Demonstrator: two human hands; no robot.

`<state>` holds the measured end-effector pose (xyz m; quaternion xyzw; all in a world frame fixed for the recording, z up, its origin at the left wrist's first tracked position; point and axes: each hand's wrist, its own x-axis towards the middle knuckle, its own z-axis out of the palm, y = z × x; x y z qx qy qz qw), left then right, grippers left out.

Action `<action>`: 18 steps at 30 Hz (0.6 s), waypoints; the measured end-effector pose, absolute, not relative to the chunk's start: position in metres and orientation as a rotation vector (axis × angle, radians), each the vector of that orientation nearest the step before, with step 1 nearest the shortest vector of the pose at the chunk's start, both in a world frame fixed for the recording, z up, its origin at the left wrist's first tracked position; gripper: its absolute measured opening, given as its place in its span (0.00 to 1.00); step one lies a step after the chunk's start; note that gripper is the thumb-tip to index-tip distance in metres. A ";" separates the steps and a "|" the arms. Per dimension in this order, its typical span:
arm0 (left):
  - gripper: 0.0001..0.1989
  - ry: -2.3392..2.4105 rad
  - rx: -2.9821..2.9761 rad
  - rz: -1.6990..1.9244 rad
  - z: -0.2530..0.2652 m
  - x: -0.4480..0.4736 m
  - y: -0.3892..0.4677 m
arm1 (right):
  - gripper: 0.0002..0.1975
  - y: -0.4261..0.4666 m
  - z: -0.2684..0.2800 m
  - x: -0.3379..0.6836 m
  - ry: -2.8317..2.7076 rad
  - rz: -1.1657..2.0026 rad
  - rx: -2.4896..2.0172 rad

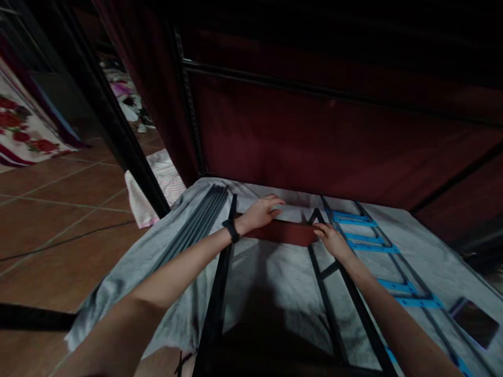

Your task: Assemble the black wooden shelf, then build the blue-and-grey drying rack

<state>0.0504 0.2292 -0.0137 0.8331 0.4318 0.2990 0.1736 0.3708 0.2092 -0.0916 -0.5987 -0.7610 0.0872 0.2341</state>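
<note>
A reddish-brown board (pixel 285 233) spans crosswise between the black metal side frames (pixel 320 272) in front of me. My right hand (pixel 330 240) pinches the board's right end, thumb and fingers at its upper edge. Over the left part of the board lies my left hand (pixel 262 212), fingers stretched forward and apart from the thumb. I cannot tell whether its palm touches the board. A black band (pixel 231 230) circles my left wrist. The board's left end is partly hidden behind that hand and wrist.
Several grey tubes (pixel 196 225) lie side by side to the left on the grey cloth (pixel 271 283). Dark rails with blue crosspieces (pixel 373 247) lie to the right, near a phone (pixel 474 320). A black post (pixel 113 115) rises at left; dark red fabric (pixel 314 141) hangs behind.
</note>
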 end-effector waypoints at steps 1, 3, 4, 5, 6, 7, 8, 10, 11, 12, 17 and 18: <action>0.15 1.331 2.275 0.915 -0.017 0.019 0.224 | 0.17 0.210 -0.094 0.373 -2.095 0.231 -1.631; 0.18 1.568 2.077 1.020 -0.035 -0.044 0.205 | 0.18 0.212 -0.099 0.377 -2.104 0.216 -1.615; 0.19 1.670 1.980 1.046 -0.050 -0.071 0.191 | 0.18 0.213 -0.101 0.379 -2.112 0.211 -1.609; 0.19 1.751 1.893 1.059 -0.066 -0.095 0.175 | 0.18 0.214 -0.104 0.381 -2.120 0.208 -1.603; 0.17 1.806 1.822 1.057 -0.084 -0.113 0.156 | 0.18 0.214 -0.105 0.383 -2.128 0.207 -1.596; 0.16 1.830 1.777 1.038 -0.102 -0.125 0.138 | 0.18 0.215 -0.107 0.385 -2.131 0.206 -1.590; 0.15 1.839 1.749 1.013 -0.120 -0.132 0.120 | 0.18 0.215 -0.109 0.386 -2.133 0.204 -1.588; 0.13 1.840 1.726 0.983 -0.147 -0.133 0.091 | 0.20 0.215 -0.111 0.389 -2.128 0.186 -1.599; 0.12 1.847 1.722 0.982 -0.156 -0.129 0.082 | 0.21 0.215 -0.111 0.390 -2.128 0.178 -1.605; 0.12 1.853 1.723 0.982 -0.161 -0.124 0.077 | 0.22 0.215 -0.111 0.390 -2.127 0.172 -1.610; 0.16 1.863 1.774 0.973 -0.158 -0.101 0.109 | 0.23 0.213 -0.105 0.390 -2.112 0.226 -1.617; 0.16 1.863 1.793 0.957 -0.156 -0.097 0.123 | 0.23 0.213 -0.105 0.390 -2.100 0.243 -1.628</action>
